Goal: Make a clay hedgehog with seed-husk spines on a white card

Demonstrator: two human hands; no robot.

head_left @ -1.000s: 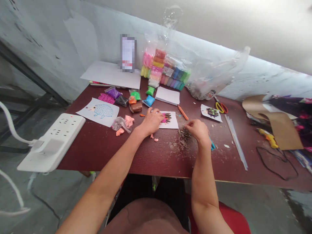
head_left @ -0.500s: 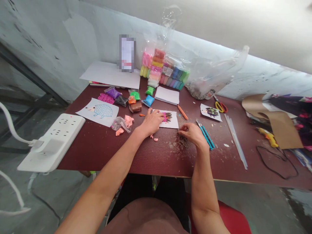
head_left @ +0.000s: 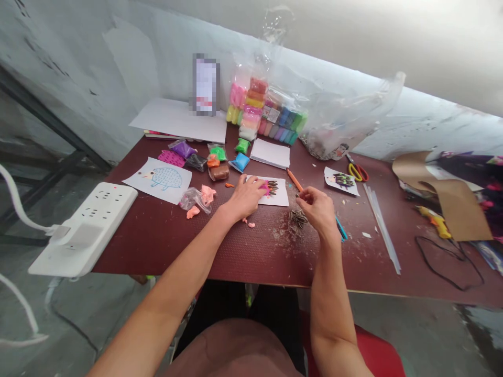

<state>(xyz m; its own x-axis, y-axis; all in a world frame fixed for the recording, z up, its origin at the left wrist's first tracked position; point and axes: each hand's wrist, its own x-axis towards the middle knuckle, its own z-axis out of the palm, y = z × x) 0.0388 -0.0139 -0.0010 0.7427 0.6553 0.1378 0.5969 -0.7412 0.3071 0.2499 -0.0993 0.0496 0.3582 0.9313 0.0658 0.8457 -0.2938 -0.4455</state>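
Note:
My left hand (head_left: 245, 198) lies open with its fingertips on a white card (head_left: 280, 200), beside a pink clay shape (head_left: 264, 189) stuck with dark seeds. My right hand (head_left: 316, 207) is pinched above a pile of striped sunflower seeds (head_left: 298, 219), and a small dark seed seems to show at its fingertips. An orange pencil-like tool (head_left: 294, 179) lies just beyond those fingers. Blue-handled tools (head_left: 340, 229) are mostly hidden behind my right wrist.
The dark red table holds a hedgehog drawing (head_left: 157, 180), a seeded hedgehog card (head_left: 341, 181), pink clay scraps (head_left: 192, 212), and bagged coloured clay (head_left: 251, 110). Scissors (head_left: 357, 173), glue sticks (head_left: 381, 225), and a glue gun (head_left: 434, 223) lie right. A power strip (head_left: 84, 228) sits at the left corner.
My right hand has lifted off the seed pile and moved up and left, now covering most of the blue tools. My left hand has shifted slightly right across the card.

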